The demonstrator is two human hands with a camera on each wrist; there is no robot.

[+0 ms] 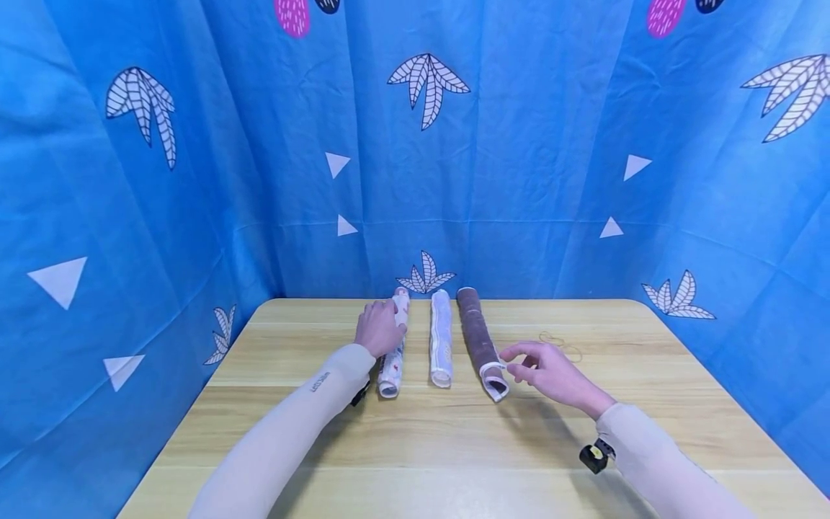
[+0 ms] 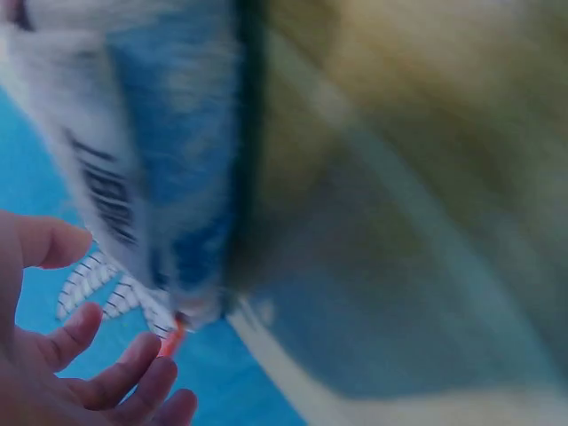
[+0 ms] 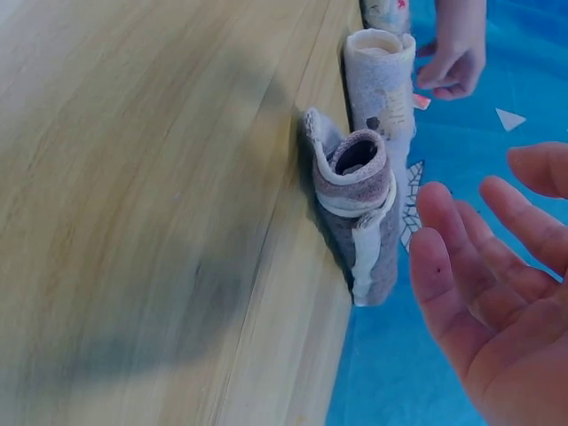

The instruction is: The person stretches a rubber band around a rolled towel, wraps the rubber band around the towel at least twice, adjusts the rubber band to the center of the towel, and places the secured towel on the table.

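Observation:
Three rolled-up towels lie side by side, pointing away from me. The left one, a white patterned towel (image 1: 390, 371), shows printed letters and a blue stretch in the left wrist view. Over its far half is my left hand (image 1: 379, 328), fingers loosely bent and thumb apart from them. In the middle lies a pale lilac towel (image 1: 441, 339). The brown towel (image 1: 476, 333) slants on the right, its white-edged near end partly loose, with a flap sticking out. Right beside that end hovers my right hand (image 1: 551, 371), its fingers relaxed and spread, holding nothing.
Thin yellowish loops (image 1: 563, 346) lie on the wooden table (image 1: 415, 454) behind my right hand. A blue patterned curtain (image 1: 415, 180) stands close along the table's far and side edges. A small black camera (image 1: 595, 455) sits on my right wrist.

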